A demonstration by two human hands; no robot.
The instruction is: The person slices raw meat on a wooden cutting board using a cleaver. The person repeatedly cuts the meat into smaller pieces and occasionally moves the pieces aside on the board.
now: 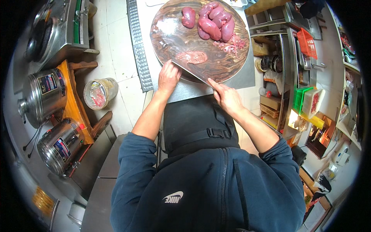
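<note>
My right hand point(229, 100) grips a kitchen knife point(192, 72), its broad blade slanting up and left across the board's near edge. At the blade's far end, the curled fingers of my left hand point(169, 76) touch it or lie against it; whether they pinch anything is hidden. Just beyond the blade lies a flat piece of scored pale-red meat point(192, 57) on the round wooden cutting board point(165, 43). Several whole kidneys point(211, 27) are heaped at the far right, with a single kidney point(188, 17) to their left. Meat trimmings point(232, 45) lie beside the heap.
The board rests on a metal worktop point(245, 74). On the floor at left stands a bucket point(111, 90) with scraps inside. Steel pots point(46, 94) sit on a wooden stand point(72, 98) farther left. Shelving point(281, 84) and a red basket point(307, 43) are at right.
</note>
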